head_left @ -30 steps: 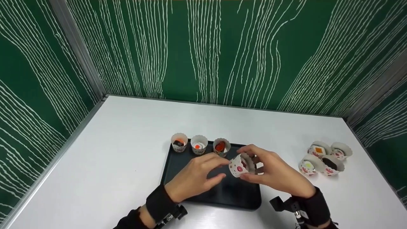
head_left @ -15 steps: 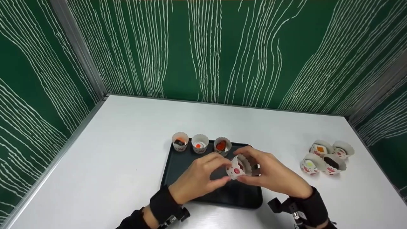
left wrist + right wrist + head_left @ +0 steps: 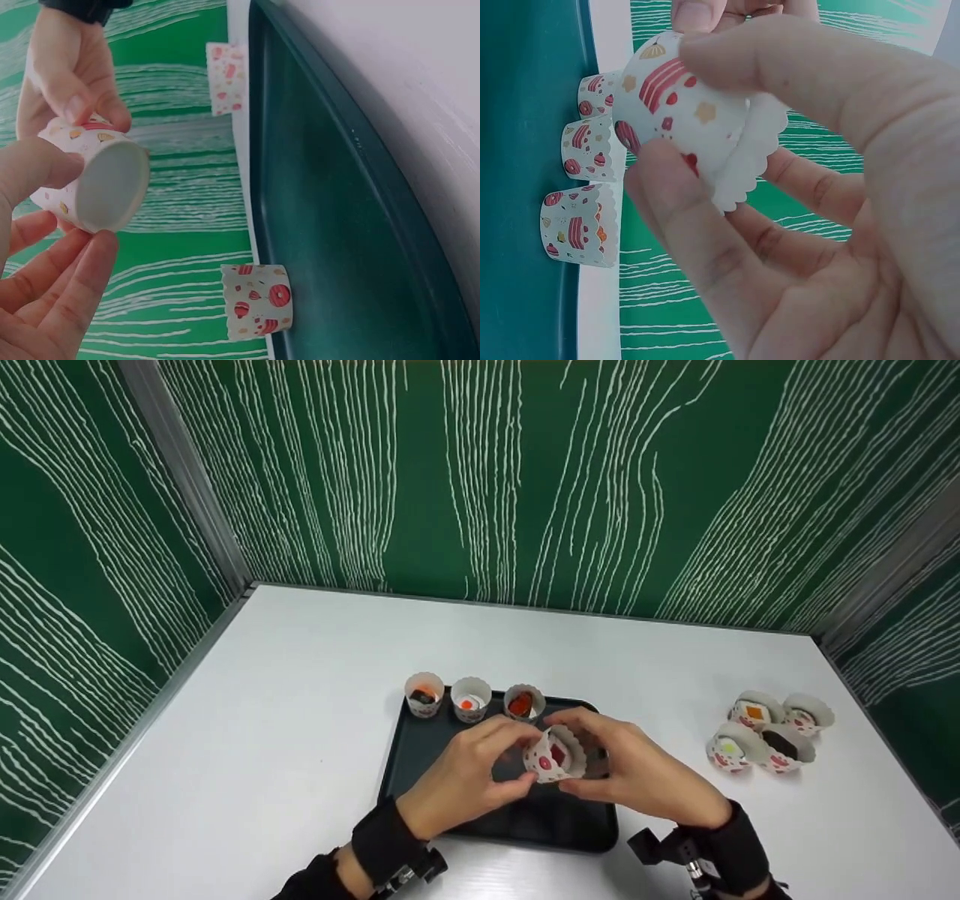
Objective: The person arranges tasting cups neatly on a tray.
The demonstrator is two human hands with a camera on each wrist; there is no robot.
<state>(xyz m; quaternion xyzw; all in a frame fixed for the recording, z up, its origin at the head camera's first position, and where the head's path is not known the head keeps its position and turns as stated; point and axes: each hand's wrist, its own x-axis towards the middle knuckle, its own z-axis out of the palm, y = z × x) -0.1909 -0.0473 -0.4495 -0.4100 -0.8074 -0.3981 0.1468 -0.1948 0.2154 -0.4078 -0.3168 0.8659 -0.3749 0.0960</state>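
Above the dark tray [image 3: 536, 821], a white paper baking cup [image 3: 541, 765] with a scalloped rim and printed sweets is held between both hands. The left hand [image 3: 469, 776] pinches its left side between thumb and fingers, with the smooth base [image 3: 112, 187] visible in the left wrist view. On the other side, the right hand [image 3: 630, 761] grips the cup with its thumb and curled fingers. The cup is tilted, and a red piece inside shows in the head view. Right wrist view shows the printed wall [image 3: 705, 90] under the fingertips.
Along the tray's far edge stand three similar cups [image 3: 424, 706], with orange, black, white and red contents. At the right, several more filled cups [image 3: 729, 754] cluster on the white table [image 3: 315, 682]. Green panels [image 3: 420, 480] with white wavy lines enclose the table.
The held cup has moved slightly left and turned, so its opening and red content show more. The left thumb and fingers have closed onto it. The cups on tray and table stay put.
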